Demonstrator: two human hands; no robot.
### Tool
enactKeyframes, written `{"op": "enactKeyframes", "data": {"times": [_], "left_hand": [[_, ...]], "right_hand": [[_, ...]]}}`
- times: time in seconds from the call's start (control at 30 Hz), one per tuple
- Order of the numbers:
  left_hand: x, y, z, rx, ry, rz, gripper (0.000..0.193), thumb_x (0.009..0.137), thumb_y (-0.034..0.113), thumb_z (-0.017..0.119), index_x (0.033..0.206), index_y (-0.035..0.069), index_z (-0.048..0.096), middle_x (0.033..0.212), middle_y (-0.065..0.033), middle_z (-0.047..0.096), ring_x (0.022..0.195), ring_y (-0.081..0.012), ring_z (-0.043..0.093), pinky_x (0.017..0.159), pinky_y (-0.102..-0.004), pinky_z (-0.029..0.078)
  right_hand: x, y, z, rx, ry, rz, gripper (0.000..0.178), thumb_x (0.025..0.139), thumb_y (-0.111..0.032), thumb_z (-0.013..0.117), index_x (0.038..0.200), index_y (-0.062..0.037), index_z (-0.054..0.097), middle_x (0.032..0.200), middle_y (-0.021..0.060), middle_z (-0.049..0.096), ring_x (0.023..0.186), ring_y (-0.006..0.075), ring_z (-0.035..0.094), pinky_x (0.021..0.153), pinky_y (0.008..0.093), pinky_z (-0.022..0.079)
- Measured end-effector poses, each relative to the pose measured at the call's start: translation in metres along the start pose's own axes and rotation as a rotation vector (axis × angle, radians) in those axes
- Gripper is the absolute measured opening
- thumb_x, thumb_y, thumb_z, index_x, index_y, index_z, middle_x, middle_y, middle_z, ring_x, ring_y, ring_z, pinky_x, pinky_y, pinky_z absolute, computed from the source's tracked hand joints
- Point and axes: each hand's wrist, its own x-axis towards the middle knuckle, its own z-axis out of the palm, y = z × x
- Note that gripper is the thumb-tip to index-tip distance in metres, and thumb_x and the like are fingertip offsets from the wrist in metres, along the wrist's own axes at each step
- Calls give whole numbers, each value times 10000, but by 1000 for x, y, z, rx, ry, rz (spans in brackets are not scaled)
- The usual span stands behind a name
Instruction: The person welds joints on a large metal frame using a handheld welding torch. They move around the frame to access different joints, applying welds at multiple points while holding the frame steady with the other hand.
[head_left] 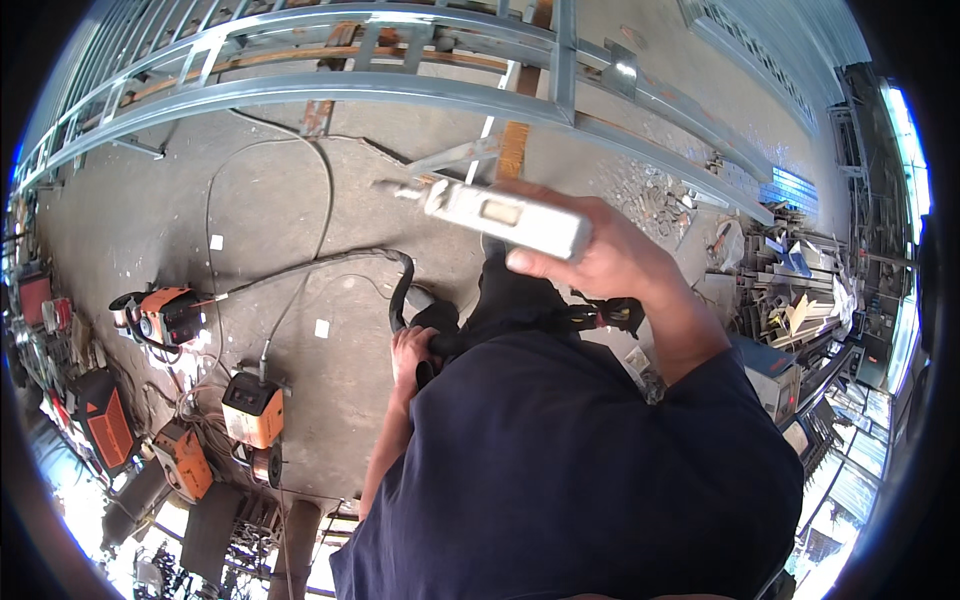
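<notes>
My right hand (620,245) is raised in front of my body. It is closed around one end of a silver box-shaped tool (545,222) with a rectangular window in its side and a narrow metal piece at its left end. Blur hides its exact kind. Low by my left thigh, my left hand (411,352) is wrapped around a black welding torch (437,345), partly hidden by my fingers and shirt. Its black cable (405,270) bends up, then runs left over the floor toward an orange welding machine (170,317).
A long grey steel frame (440,92) crosses ahead of me. Another orange machine (252,410) and a wire spool (263,464) stand at the left, with loose cables (328,190) on the concrete floor (270,215). Scrap and metal lengths (800,300) are piled at the right.
</notes>
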Motion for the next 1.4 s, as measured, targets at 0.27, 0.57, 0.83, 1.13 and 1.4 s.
{"op": "enactKeyframes", "data": {"times": [0.27,0.57,0.83,1.13,1.4], "left_hand": [[64,79,23,50,-123,112,423,571,136,780,989,187,738,928,-60,650,1085,-294,627,1096,-444,416],[103,132,54,118,-349,11,505,508,133,800,1006,196,747,989,-36,654,1135,-266,607,1152,-416,378],[119,157,55,189,-388,-15,542,501,172,876,1025,224,746,1002,-11,662,1129,-241,617,1164,-417,380],[121,164,61,202,-408,-36,560,508,179,877,1049,233,742,1036,-9,668,1163,-240,612,1184,-421,365],[123,163,67,207,-471,-93,625,485,176,901,1086,238,740,1075,-10,670,1221,-242,602,1214,-435,336]], "right_hand": [[-45,110,-98,-12,285,291,454,1007,-281,724,1352,-7,617,967,60,716,785,135,680,724,325,575],[-51,181,-165,244,348,417,375,1007,-307,733,1177,22,676,818,38,660,703,123,628,644,308,527],[-44,200,-182,277,213,341,354,1011,-277,728,1254,-21,710,869,51,690,706,125,616,654,310,528],[-40,197,-189,221,167,326,331,1007,-250,730,1262,-40,720,986,94,744,802,156,675,731,327,556],[-39,202,-188,179,164,247,329,1006,-256,727,1258,-45,719,1073,129,758,923,220,727,806,356,574]]}}
